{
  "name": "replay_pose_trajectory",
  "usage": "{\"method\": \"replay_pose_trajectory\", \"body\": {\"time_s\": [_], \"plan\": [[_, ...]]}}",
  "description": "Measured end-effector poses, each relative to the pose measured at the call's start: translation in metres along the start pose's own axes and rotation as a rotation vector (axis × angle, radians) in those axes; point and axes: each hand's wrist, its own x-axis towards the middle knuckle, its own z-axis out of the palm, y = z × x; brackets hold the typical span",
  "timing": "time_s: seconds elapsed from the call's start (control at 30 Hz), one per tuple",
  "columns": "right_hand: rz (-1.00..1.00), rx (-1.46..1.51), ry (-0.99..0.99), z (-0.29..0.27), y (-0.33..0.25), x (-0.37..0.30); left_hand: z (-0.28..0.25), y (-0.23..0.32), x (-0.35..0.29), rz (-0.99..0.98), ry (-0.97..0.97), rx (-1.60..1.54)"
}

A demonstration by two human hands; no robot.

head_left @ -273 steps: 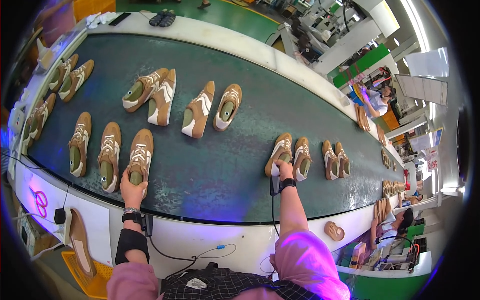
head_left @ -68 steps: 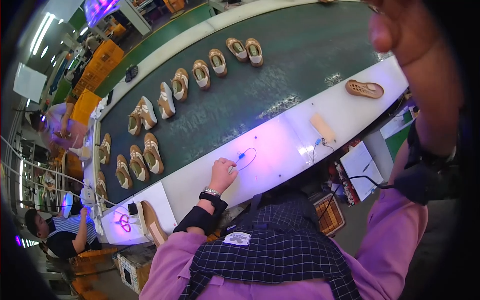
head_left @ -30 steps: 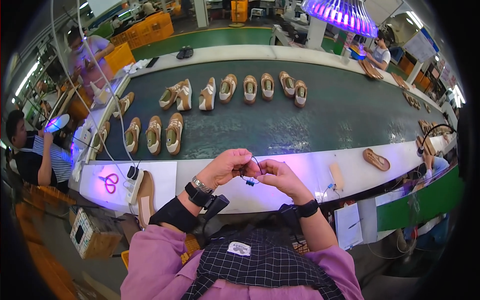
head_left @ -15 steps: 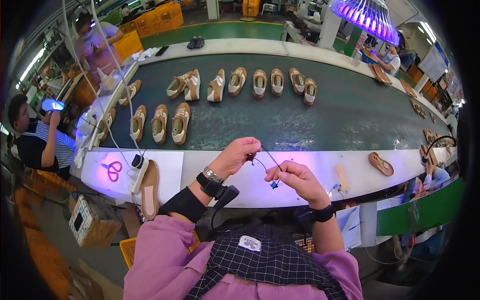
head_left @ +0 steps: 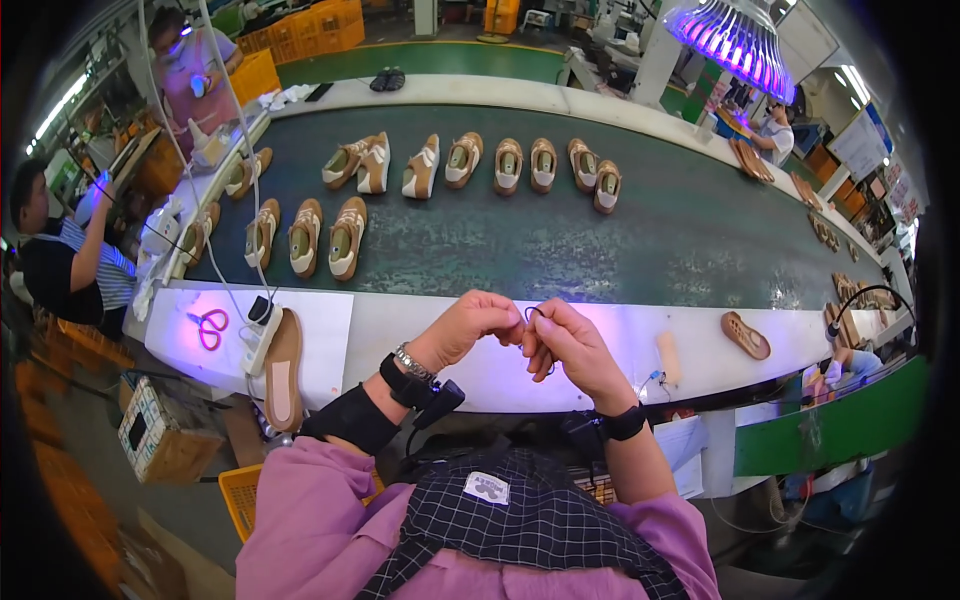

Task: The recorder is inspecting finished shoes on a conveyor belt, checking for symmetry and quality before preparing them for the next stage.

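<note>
Black and thin, a cord (head_left: 534,309) curls over the fingers of the right hand (head_left: 578,350), which is closed on it above the white ledge (head_left: 420,370). Opposite, the left hand (head_left: 475,328) bends its fingertips in beside the right's; from where I stand I can't tell whether they grip the cord too. Beyond them, tan-and-white shoes (head_left: 348,238) stand in two rough rows on the dark green belt (head_left: 480,255). Off to the left on the ledge lie red-handled scissors (head_left: 212,330), just beside a white power strip (head_left: 262,340), and next to that a long tan sole (head_left: 284,375). Near the right hand is a flat pale strip (head_left: 668,358), with a tan slotted shoe piece (head_left: 746,336) farther right. Overhead, a ribbed lamp (head_left: 735,50) glows violet.
</note>
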Motion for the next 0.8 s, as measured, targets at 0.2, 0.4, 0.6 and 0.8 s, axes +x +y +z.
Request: {"method": "replay_pose_trajectory", "body": {"time_s": [0.2, 0.4, 0.6, 0.8], "plan": [[0.033, -0.074, -0.037, 0.001, -0.005, 0.002, 0.016, -0.016, 0.003, -0.003, -0.074, -0.063], [0.026, -0.009, -0.065, 0.018, -0.024, -0.006, 0.05, -0.007, 0.013, 0.272, -0.103, -0.151], [-0.016, 0.038, -0.145, 0.023, -0.047, -0.025, 0.079, 0.032, 0.024, 0.527, -0.043, -0.179], [-0.274, -0.237, -0.158, 0.033, -0.074, -0.058, 0.099, 0.087, 0.031, 0.82, -0.04, 0.565]]}}
